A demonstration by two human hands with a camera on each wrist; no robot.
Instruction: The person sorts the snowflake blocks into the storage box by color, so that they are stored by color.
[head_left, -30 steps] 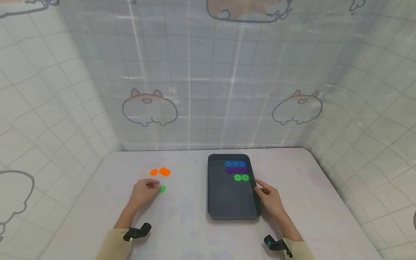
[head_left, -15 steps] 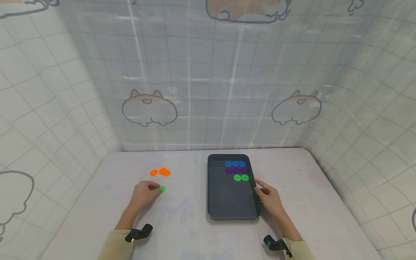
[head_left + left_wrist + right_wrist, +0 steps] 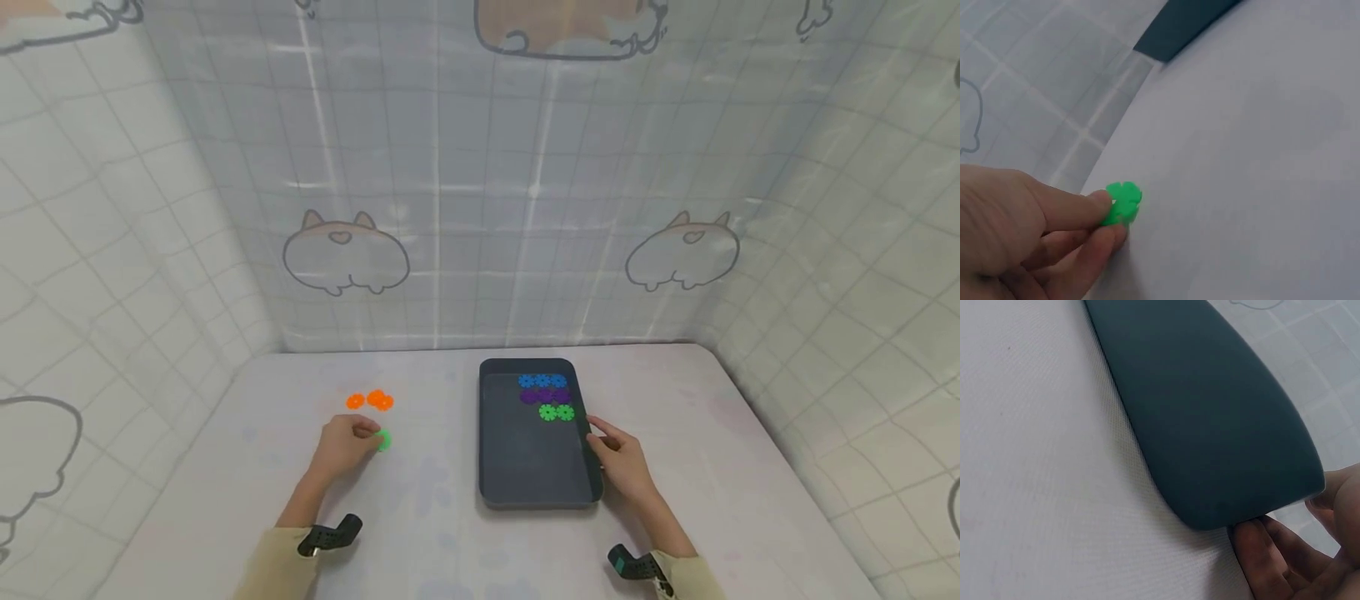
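Note:
Between thumb and fingers, my left hand (image 3: pixel 345 446) pinches a small green notched plastic disc (image 3: pixel 1124 202), like a flower-shaped building piece. The left wrist view shows it at the fingertips, close above the table. Beyond that hand lie several orange notched discs (image 3: pixel 356 402), some overlapping. My right hand (image 3: pixel 624 463) holds the right side of a dark grey tray (image 3: pixel 525 475), thumb at the rim and fingers against the outer wall. Inside the tray, at upper right, are rows of blue discs (image 3: pixel 542 381), purple discs (image 3: pixel 546 397) and two green discs (image 3: pixel 557 412).
A pale cloth covers the table (image 3: pixel 435 533). Behind it and at both sides hang white gridded curtains (image 3: pixel 480 208) with cartoon drawings. Each wrist carries a black camera mount (image 3: pixel 330 536). The tray's outer wall (image 3: pixel 1210 425) fills much of the right wrist view.
My left hand has moved slightly right with the green disc, now pinched at its fingertips. The right hand and the tray stay in place.

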